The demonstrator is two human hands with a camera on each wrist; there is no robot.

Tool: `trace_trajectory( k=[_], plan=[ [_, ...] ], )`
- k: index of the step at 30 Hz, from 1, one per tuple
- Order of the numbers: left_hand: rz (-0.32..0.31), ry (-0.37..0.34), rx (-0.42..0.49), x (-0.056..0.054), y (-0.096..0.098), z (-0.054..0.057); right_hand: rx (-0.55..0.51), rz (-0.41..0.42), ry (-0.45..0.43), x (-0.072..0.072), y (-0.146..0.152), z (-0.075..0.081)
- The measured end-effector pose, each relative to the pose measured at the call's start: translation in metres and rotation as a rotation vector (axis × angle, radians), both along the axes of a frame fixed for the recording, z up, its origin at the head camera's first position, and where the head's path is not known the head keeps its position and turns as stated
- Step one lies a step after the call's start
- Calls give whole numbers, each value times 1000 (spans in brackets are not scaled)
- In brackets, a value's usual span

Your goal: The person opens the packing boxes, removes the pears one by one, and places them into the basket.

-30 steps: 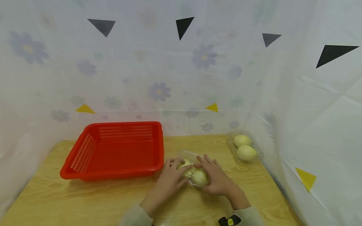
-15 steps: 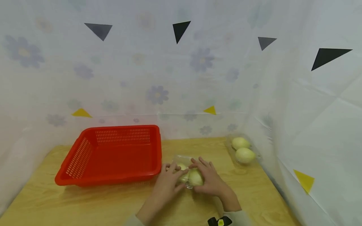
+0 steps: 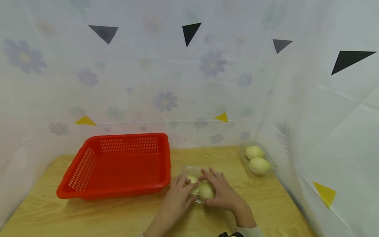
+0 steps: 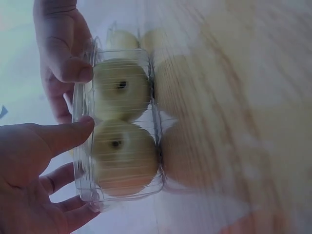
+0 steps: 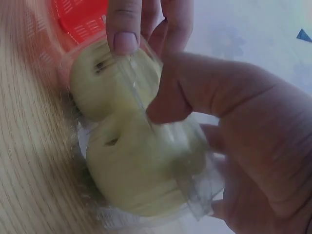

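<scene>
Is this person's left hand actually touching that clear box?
Touching: the left wrist view shows the left hand with its thumb tip on the rim of the clear box.

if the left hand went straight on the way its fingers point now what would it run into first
The clear box with pale fruits, which the left hand appears to touch. Beyond it, probably the right hand, though depth is hard to judge.

a clear box (image 4: 88,175) holds two pale fruits (image 4: 125,158).
</scene>
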State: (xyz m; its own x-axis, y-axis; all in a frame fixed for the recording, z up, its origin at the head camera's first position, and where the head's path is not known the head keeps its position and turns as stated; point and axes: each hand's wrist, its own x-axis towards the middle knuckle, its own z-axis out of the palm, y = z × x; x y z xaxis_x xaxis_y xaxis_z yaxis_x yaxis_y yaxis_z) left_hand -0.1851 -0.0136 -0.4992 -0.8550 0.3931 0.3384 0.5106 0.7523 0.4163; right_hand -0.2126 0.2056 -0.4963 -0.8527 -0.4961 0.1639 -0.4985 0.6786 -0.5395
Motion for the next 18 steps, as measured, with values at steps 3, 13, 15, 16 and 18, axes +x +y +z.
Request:
trace_trajectory(
  k=[3, 13, 15, 16, 18],
  plan=[
    [6, 15, 9, 1, -2, 1, 54, -12, 27, 4, -7, 6],
    [38, 26, 128, 3, -3, 0, 61, -37, 51, 11, -8, 6],
    [27, -22, 221, 3, -4, 5, 45, -35, 32, 9, -7, 5],
    [16, -47, 279, 3, -5, 9, 42, -35, 22, 8, -6, 5],
    [-10, -100, 403, 5, -6, 15, 45, -33, 18, 6, -5, 4]
  ],
)
